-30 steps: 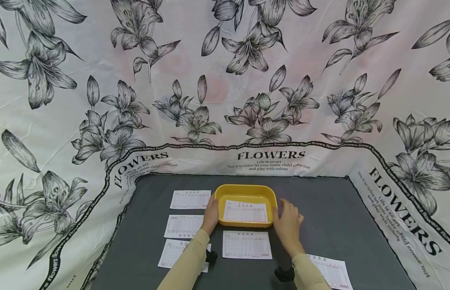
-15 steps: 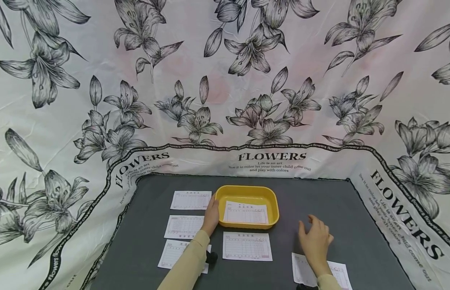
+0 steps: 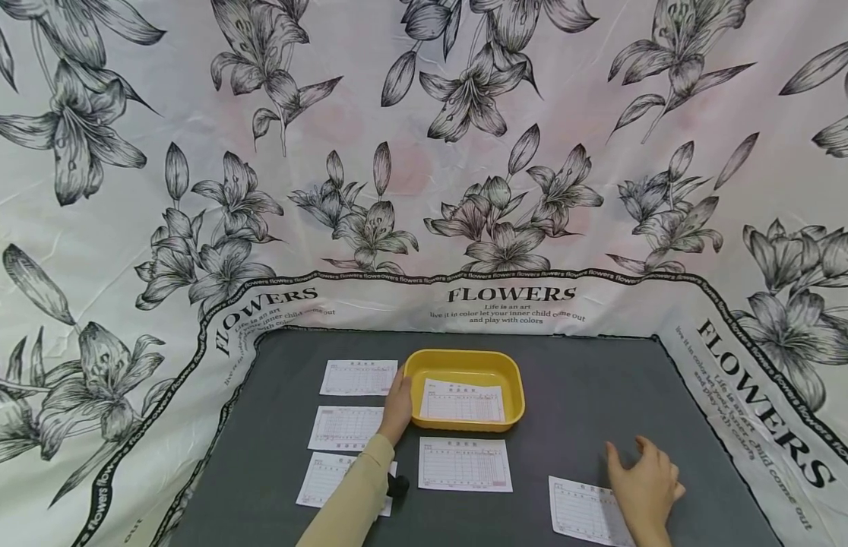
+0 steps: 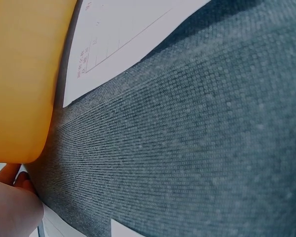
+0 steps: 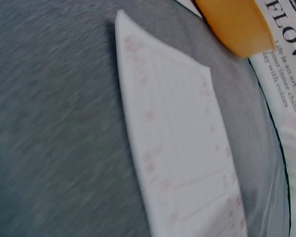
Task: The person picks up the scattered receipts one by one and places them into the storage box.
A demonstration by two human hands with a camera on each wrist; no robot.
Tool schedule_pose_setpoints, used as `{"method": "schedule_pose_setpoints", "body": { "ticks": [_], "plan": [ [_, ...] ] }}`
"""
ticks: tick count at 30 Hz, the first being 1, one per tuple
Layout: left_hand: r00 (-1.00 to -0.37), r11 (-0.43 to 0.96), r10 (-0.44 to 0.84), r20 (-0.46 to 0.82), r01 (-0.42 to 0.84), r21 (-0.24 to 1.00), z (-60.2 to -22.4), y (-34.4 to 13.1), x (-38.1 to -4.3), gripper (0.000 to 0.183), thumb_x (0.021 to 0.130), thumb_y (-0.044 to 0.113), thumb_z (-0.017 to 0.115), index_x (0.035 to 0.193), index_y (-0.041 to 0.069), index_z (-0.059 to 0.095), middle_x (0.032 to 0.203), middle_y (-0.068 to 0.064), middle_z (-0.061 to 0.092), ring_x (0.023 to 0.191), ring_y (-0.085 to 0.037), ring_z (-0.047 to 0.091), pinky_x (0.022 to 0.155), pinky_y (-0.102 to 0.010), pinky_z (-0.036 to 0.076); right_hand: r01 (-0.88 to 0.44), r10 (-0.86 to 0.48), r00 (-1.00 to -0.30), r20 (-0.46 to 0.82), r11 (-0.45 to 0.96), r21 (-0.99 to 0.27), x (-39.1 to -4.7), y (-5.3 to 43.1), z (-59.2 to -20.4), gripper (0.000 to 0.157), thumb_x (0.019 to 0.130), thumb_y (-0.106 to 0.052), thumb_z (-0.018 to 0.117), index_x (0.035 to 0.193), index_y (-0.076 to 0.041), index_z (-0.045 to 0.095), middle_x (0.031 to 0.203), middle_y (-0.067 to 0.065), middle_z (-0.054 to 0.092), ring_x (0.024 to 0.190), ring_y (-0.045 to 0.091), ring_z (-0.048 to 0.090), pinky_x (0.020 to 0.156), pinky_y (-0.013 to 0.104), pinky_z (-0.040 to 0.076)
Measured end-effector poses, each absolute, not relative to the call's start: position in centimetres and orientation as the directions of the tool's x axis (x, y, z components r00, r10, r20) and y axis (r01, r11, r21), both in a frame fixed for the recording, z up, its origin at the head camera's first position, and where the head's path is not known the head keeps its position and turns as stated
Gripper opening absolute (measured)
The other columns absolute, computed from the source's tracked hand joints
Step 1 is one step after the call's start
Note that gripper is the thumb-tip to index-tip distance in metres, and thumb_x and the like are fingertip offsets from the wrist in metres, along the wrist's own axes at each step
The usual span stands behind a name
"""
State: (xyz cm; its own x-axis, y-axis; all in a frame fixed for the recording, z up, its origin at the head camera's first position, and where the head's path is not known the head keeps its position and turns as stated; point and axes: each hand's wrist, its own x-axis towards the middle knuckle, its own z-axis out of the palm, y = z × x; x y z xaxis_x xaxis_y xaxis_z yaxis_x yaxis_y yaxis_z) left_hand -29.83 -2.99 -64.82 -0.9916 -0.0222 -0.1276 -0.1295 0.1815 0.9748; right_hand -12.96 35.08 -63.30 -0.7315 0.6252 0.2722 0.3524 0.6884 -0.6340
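A yellow plastic tray (image 3: pixel 511 384) stands at the back middle of the grey table, with a printed paper form (image 3: pixel 463 401) lying in it. My left hand (image 3: pixel 395 410) rests along the tray's left side, fingers reaching up to its rim; the left wrist view shows part of the hand (image 4: pixel 15 205) below the tray's wall (image 4: pixel 24 84). At the right front, my right hand (image 3: pixel 646 486) is held beside a printed form (image 3: pixel 583 510) with thumb and fingers spread apart, holding nothing. The hand covers that form's right end. The right wrist view shows the form (image 5: pixel 177 133) blurred.
Three more forms lie in a column left of the tray: a top one (image 3: pixel 359 377), a middle one (image 3: pixel 345 428) and a lower one (image 3: pixel 323 479) partly under my left sleeve. Another form (image 3: pixel 464 464) lies before the tray. Floral cloth (image 3: pixel 506 304) surrounds the table.
My right hand has left the tray's right side and moved right and toward me, past the form at the right front. The left hand has stayed at the tray.
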Motion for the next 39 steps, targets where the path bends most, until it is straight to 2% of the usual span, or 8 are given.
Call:
{"method": "schedule_pose_setpoints", "body": {
  "ticks": [3, 9, 15, 21, 31, 39],
  "plan": [
    [-0.991, 0.18, -0.022, -0.135, -0.136, 0.974, -64.8, -3.0, -29.9, 0.055, 0.117, 0.035, 0.031, 0.166, 0.01, 0.034, 0.169, -0.017, 0.038, 0.154, -0.04, 0.037, 0.129, -0.059, 0.025, 0.422, 0.663, -0.726, 0.183, 0.639, -0.644, -12.0, 35.6, -63.5, 0.063, 0.094, -0.031, 0.077, 0.133, 0.013, 0.056, 0.127, 0.043, 0.053, 0.115, 0.061, 0.044, 0.088, 0.074, 0.028],
    [-0.99, 0.188, -0.023, -0.137, -0.139, 0.972, -64.7, -3.0, -30.1, 0.056, 0.117, 0.035, 0.031, 0.166, 0.009, 0.034, 0.169, -0.018, 0.038, 0.155, -0.041, 0.036, 0.129, -0.059, 0.025, 0.603, 0.726, -0.687, -0.044, 0.535, -0.592, -10.5, 36.4, -64.0, 0.091, 0.093, -0.055, 0.073, 0.141, 0.015, 0.042, 0.133, 0.048, 0.036, 0.125, 0.064, 0.032, 0.096, 0.074, 0.024],
    [-0.988, 0.175, -0.024, -0.155, -0.157, 0.972, -64.5, -2.9, -30.0, 0.055, 0.117, 0.036, 0.031, 0.167, 0.012, 0.034, 0.17, -0.016, 0.036, 0.156, -0.039, 0.034, 0.129, -0.06, 0.023, 0.664, 0.758, -0.648, -0.078, 0.512, -0.545, -9.6, 36.1, -64.9, 0.098, 0.088, -0.062, 0.075, 0.139, 0.015, 0.041, 0.13, 0.046, 0.035, 0.123, 0.062, 0.033, 0.096, 0.073, 0.027],
    [-0.989, 0.161, -0.018, -0.149, -0.15, 0.975, -64.6, -2.9, -30.1, 0.055, 0.117, 0.035, 0.031, 0.167, 0.011, 0.034, 0.17, -0.016, 0.036, 0.157, -0.039, 0.033, 0.129, -0.059, 0.023, 0.679, 0.771, -0.633, -0.07, 0.509, -0.529, -9.1, 35.4, -65.9, 0.099, 0.086, -0.064, 0.074, 0.137, 0.014, 0.043, 0.127, 0.044, 0.035, 0.12, 0.061, 0.034, 0.095, 0.073, 0.029],
    [-0.988, 0.165, -0.023, -0.151, -0.153, 0.975, -65.0, -2.9, -29.8, 0.055, 0.117, 0.034, 0.031, 0.167, 0.011, 0.032, 0.171, -0.016, 0.035, 0.156, -0.039, 0.034, 0.129, -0.059, 0.024, 0.76, 0.815, -0.56, -0.147, 0.435, -0.483, -8.1, 34.5, -66.6, 0.087, 0.086, -0.049, 0.077, 0.136, 0.012, 0.041, 0.129, 0.04, 0.031, 0.123, 0.056, 0.032, 0.101, 0.072, 0.032],
    [-0.99, 0.16, -0.024, -0.139, -0.141, 0.977, -64.9, -3.1, -29.7, 0.054, 0.117, 0.033, 0.032, 0.167, 0.012, 0.034, 0.169, -0.016, 0.038, 0.155, -0.039, 0.037, 0.129, -0.058, 0.025, 0.796, 0.821, -0.542, -0.181, 0.432, -0.423, -7.5, 34.6, -67.0, 0.074, 0.091, -0.042, 0.075, 0.133, 0.01, 0.044, 0.129, 0.038, 0.031, 0.12, 0.055, 0.034, 0.1, 0.069, 0.033]
  ]
}}
